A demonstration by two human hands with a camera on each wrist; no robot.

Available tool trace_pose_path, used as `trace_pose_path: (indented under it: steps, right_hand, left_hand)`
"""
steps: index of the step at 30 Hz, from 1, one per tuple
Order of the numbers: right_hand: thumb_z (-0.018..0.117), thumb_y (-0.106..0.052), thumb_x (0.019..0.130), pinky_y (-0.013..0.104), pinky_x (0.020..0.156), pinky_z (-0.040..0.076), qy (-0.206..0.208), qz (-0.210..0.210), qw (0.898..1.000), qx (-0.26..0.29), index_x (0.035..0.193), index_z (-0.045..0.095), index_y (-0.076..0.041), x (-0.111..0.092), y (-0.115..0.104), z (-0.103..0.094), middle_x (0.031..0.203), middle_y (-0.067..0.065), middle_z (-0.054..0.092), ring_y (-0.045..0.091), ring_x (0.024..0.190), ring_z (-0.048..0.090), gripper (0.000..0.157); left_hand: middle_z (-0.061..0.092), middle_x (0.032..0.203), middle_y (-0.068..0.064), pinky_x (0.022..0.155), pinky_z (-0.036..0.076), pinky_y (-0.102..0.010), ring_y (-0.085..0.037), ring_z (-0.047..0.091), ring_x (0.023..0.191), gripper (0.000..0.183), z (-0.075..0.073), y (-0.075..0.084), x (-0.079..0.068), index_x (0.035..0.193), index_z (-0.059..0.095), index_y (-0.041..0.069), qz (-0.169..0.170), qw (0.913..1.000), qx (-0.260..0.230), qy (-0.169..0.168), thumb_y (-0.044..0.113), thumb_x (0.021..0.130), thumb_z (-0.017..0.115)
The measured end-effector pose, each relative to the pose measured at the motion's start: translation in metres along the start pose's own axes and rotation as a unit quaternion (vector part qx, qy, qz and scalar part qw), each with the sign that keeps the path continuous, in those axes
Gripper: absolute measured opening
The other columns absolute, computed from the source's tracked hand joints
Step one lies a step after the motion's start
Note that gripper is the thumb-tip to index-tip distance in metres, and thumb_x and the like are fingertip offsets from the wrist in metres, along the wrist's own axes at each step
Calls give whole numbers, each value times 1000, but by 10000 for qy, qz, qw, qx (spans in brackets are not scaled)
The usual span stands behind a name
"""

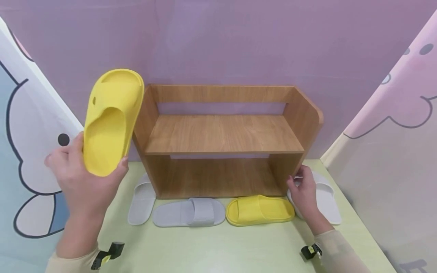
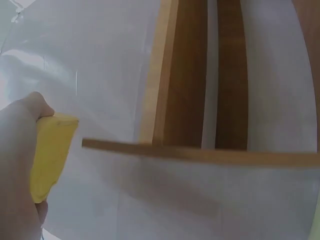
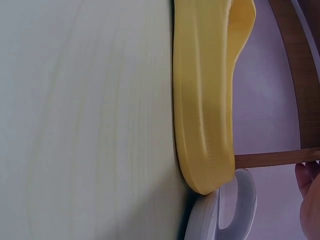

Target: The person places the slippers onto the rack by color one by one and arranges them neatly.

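Note:
My left hand [image 1: 87, 182] grips the heel of a yellow slipper [image 1: 109, 121] and holds it raised, toe up, just left of a wooden two-level shelf [image 1: 222, 132]. In the left wrist view the thumb [image 2: 20, 150] presses on the yellow slipper [image 2: 50, 155], with the shelf [image 2: 185, 75] beyond. A second yellow slipper [image 1: 259, 209] lies on its side on the table in front of the shelf. My right hand [image 1: 300, 187] is at the shelf's lower right corner, thumb and fingers curled on a white slipper [image 1: 327, 201]. In the right wrist view the yellow slipper [image 3: 205, 100] meets the white slipper [image 3: 225, 215].
A grey slipper [image 1: 189, 212] and another white slipper [image 1: 141, 203] lie on the pale green table [image 1: 222, 246] at the shelf's front left. Both shelf levels hold nothing. Cartoon-printed curtains [image 1: 392, 151] close in both sides, with a purple wall behind.

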State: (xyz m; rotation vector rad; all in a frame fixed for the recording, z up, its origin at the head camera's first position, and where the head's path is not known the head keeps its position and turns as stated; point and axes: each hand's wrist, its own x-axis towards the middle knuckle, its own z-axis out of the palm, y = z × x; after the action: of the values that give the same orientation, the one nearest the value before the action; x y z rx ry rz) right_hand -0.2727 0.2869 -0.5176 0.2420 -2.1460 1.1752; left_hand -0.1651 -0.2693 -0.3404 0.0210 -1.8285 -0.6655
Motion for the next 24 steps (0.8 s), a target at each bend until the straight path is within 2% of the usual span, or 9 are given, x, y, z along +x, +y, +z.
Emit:
trace_pose_path:
  steps: [1,3,5,7,12,17,24]
  right_hand:
    - [69,15,93,10,84,51,2,-5,10000,4,131,56,8,0,0,0,113,20,66,12,99,59,41]
    - [69,15,93,11,84,52,0,-11,10000,4,131,56,8,0,0,0,113,20,66,11,99,59,41]
    - [69,15,93,12,84,52,2,-11,10000,-3,131,57,8,0,0,0,113,20,66,11,100,59,41]
    - [69,15,93,13,84,52,8,-14,10000,3,131,57,8,0,-1,0,113,20,66,11,99,59,41]
    - [68,15,93,13,83,53,18,21,10000,20,130,57,8,-1,-3,0,113,20,66,12,99,60,40]
    - [67,15,93,12,84,52,-2,60,10000,-38,130,56,7,-1,-4,-1,113,19,66,13,99,60,40]
    - [66,17,90,13,81,53,20,-59,10000,16,129,57,9,0,-2,0,108,19,65,13,98,59,41]
  left_hand:
    - [54,123,-35,99,34,-44,-7,36,122,96,2,1,0,154,64,6,30,10000,-8,-67,52,71,77]
    - [54,124,-36,97,36,-46,-17,43,119,96,5,4,-1,154,63,6,52,9999,-36,-157,52,72,78]
    - [52,123,-35,88,38,-42,-27,47,117,97,9,9,-3,156,62,7,26,9996,5,-270,53,72,78]
    - [51,123,-34,85,36,-40,-39,47,117,97,12,12,-4,158,59,6,66,9990,45,-440,53,75,79]
    - [52,125,-31,81,37,-44,-41,47,120,96,21,22,-7,159,58,7,42,9972,10,-745,46,75,83]
    - [52,127,-28,81,40,-48,-39,48,123,96,29,31,-10,160,57,8,-75,9957,10,-926,43,75,86]
    - [49,126,-24,81,40,-48,-35,46,120,97,38,40,-12,161,56,9,-176,9935,-71,-1122,41,76,89]
